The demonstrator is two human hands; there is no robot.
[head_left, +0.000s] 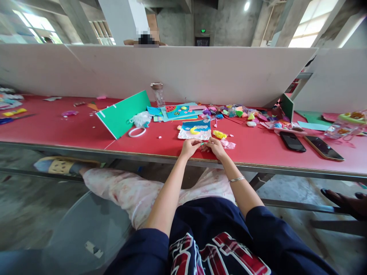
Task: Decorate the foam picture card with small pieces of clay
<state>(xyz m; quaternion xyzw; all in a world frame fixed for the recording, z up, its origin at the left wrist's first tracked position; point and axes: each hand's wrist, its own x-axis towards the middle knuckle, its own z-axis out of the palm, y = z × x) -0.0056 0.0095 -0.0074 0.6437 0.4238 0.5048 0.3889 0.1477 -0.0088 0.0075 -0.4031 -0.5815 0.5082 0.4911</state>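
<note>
My left hand (190, 148) and my right hand (216, 147) meet at the front edge of the red table, fingers pinched together. Between the fingertips is a small green piece (203, 144) that looks like modelling clay, mostly hidden. Just beyond lies a craft picture (186, 133) with a blue upper part, grey-white cloud shapes and a pale pink, bumpy lower part. A yellow crescent (195, 131) of clay sits on it. Beside my right hand are a yellow packet (220, 134) and a crumpled pink wrapper (228, 144).
A green board (126, 112) stands at left, near a white ring (137, 132) and a plastic bag (142, 119). Behind are a clear bottle (158, 95), coloured sheets and a heap of clay packets (237, 111). Two phones (292, 141) lie right. A white partition (183, 76) closes the back.
</note>
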